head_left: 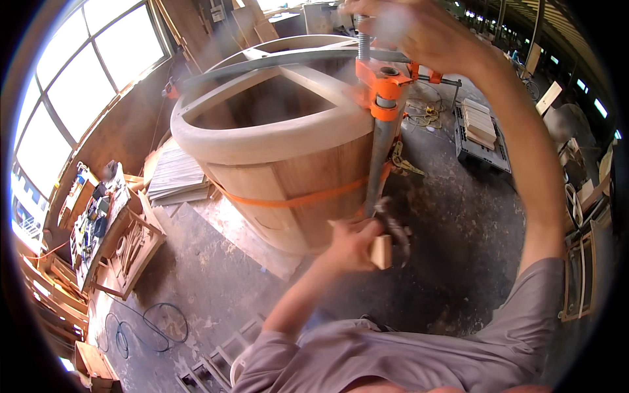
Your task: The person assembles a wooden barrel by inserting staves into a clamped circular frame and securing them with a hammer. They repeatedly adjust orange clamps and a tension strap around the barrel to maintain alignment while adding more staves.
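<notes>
A large round wooden tub point(275, 157) stands on the workshop floor, with an orange strap point(308, 196) around its staves. An orange pipe clamp point(382, 85) on a grey steel pipe point(380, 157) runs down the tub's near side. My right hand point(419, 29) is raised and closed on the clamp's screw handle at the top. Lower down, my left hand point(354, 242) grips a small wooden block point(382, 252) beside the clamp's bottom jaw, against the tub wall. Motion blurs both hands.
A stack of thin grey boards point(173, 173) lies left of the tub. A cluttered workbench point(98, 216) and wooden frames point(134, 252) stand farther left. A black cable point(147, 324) coils on the floor. A crate with wood pieces point(481, 131) sits at right.
</notes>
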`<act>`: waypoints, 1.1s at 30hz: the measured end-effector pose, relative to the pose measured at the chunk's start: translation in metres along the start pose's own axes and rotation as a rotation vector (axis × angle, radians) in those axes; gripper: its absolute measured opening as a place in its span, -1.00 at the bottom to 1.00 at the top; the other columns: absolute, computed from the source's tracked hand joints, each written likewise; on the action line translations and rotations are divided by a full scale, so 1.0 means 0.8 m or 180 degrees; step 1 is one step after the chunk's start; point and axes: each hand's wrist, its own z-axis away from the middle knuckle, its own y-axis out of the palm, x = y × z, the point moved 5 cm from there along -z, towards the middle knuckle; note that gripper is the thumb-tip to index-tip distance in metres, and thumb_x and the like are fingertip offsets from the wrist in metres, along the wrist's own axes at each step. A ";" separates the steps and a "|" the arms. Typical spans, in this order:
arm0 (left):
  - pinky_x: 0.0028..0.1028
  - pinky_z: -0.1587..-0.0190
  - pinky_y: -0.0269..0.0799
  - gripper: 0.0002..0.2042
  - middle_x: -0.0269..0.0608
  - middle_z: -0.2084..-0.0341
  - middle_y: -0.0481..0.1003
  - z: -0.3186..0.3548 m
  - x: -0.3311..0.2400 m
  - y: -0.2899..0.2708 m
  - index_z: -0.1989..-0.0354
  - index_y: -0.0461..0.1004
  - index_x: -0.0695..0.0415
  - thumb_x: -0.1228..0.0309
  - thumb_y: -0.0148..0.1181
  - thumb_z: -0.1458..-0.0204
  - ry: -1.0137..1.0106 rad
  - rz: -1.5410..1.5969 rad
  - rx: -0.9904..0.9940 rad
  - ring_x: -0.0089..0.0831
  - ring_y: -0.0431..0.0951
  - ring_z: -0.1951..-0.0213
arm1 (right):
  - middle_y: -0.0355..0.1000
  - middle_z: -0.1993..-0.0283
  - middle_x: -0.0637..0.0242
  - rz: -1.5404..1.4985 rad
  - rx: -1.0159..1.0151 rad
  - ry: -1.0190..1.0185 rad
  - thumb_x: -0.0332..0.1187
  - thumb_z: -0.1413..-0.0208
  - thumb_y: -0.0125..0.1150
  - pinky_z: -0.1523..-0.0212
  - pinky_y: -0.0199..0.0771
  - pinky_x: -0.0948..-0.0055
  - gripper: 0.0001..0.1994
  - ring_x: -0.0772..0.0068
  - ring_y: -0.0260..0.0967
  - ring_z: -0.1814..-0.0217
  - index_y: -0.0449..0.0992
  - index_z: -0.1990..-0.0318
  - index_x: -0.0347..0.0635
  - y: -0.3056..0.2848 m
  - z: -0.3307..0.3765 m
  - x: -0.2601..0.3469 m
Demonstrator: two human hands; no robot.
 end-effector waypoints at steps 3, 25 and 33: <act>-0.21 0.48 0.37 -0.70 -0.26 0.56 0.45 -0.018 0.012 0.022 0.41 0.35 0.08 0.46 0.29 0.39 0.0377 -0.0267 0.0193 -0.20 0.50 0.48 | 0.56 0.38 0.00 0.0133 0.1409 -0.0312 -0.35 -0.20 0.16 0.24 0.57 0.12 -0.83 -0.05 0.57 0.33 0.61 0.20 -0.23 0.027 -0.019 -0.038; -0.10 0.52 0.31 -0.70 -0.07 0.68 0.40 -0.010 0.083 0.035 0.37 0.39 0.10 0.43 0.27 0.37 -0.0822 -0.0194 0.0041 0.02 0.48 0.55 | 0.44 -0.20 0.07 -0.2245 0.1721 -0.1226 -0.33 -0.33 -0.02 -0.18 0.34 0.31 -0.66 0.12 0.38 -0.24 0.46 -0.17 -0.26 0.093 -0.016 -0.127; -0.08 0.55 0.27 -0.76 -0.04 0.74 0.35 -0.017 0.067 0.045 0.41 0.35 0.17 0.47 0.20 0.32 -0.0584 -0.0393 0.0018 0.05 0.45 0.58 | 0.53 0.24 -0.10 0.1698 0.1343 0.0026 -0.11 -0.39 -0.12 0.18 0.54 0.11 -0.55 -0.10 0.53 0.19 0.59 0.16 -0.33 0.079 -0.028 -0.052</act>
